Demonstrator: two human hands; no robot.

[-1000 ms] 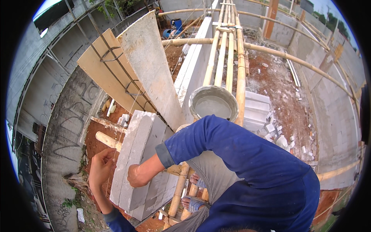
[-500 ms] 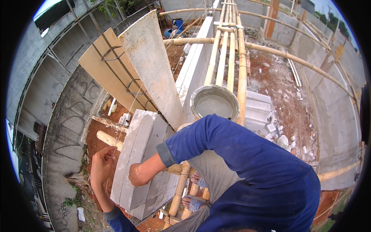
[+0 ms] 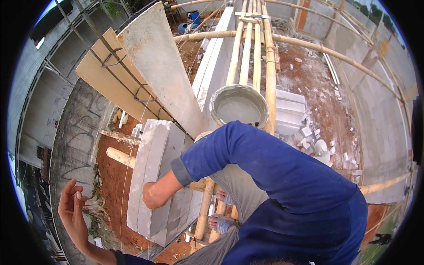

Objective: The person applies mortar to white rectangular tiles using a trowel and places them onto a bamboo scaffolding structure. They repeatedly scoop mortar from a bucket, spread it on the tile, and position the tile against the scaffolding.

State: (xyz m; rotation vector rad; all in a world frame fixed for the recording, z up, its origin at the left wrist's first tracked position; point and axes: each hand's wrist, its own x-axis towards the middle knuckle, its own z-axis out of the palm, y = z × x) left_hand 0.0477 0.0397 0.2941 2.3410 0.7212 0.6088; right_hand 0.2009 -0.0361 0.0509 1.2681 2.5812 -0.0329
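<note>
"What is closest on your feed?"

"I see a blue sleeve (image 3: 274, 163) reaching to the right hand (image 3: 155, 195), curled at the edge of the block wall (image 3: 145, 165); I cannot tell whether that grip holds anything"

"And the left?"

"I have the left hand (image 3: 73, 213) beyond the wall's outer side, well apart from it, grip loosely wide, fingers slightly bent"

"Farther out?"

"I find a bucket (image 3: 238, 92) of grey mix, a pale board (image 3: 154, 53) at the wall's far end, then bamboo poles (image 3: 270, 66) running away"
</note>
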